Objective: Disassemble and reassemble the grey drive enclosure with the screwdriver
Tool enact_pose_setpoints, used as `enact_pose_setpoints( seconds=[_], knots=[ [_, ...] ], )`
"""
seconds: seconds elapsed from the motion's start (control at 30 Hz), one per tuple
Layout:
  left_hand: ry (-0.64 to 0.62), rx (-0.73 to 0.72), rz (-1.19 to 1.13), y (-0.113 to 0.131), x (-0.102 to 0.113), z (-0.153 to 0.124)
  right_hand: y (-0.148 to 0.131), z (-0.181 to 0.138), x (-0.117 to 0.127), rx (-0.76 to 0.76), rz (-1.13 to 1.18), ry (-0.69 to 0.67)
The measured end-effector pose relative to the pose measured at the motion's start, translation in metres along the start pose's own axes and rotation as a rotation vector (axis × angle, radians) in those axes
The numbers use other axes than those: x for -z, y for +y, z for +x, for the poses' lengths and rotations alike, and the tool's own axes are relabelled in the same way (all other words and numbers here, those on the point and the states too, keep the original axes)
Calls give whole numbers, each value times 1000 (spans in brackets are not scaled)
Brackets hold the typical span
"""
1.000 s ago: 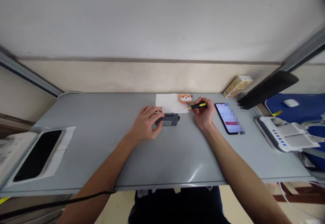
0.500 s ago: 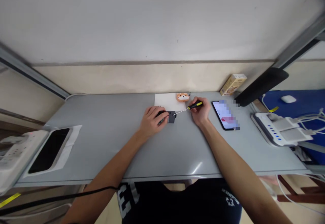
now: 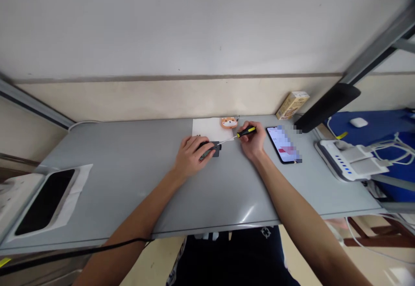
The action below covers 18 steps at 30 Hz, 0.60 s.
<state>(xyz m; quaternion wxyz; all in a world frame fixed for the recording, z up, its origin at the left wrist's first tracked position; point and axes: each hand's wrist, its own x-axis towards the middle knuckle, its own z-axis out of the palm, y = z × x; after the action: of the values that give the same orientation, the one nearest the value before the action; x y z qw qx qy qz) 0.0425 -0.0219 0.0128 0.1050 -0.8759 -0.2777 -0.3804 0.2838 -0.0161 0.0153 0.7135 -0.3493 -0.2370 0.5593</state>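
My left hand [image 3: 193,154] presses down on a small dark grey rectangular device [image 3: 215,149] lying on the grey desk, its fingers curled over the left part. That covered part is hidden, so I cannot tell exactly what the device is. In my right hand [image 3: 253,142] is a screwdriver [image 3: 247,131] with a black and yellow handle. Its thin metal shaft slants down to the left, and the tip meets the upper face of the device or hovers just over it. A white sheet of paper [image 3: 207,128] lies just behind the device.
An orange animal-face case [image 3: 229,122] sits on the paper's right end. Right of my hand lies a lit phone [image 3: 282,144], with a small carton [image 3: 292,104], a black cylinder [image 3: 327,108] and a power strip [image 3: 343,163] beyond. A dark-screened phone [image 3: 45,201] lies far left.
The whole view has shifted a little, so the desk items appear further left. Both hands keep their hold, and the screwdriver tip stays at the device.
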Motion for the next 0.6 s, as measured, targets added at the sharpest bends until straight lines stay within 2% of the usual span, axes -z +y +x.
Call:
enact_pose_setpoints(
  seconds=[0.6],
  knots=[
    [-12,10,-12,2,2,0,5,0,-1,-54,-93,5]
  ],
)
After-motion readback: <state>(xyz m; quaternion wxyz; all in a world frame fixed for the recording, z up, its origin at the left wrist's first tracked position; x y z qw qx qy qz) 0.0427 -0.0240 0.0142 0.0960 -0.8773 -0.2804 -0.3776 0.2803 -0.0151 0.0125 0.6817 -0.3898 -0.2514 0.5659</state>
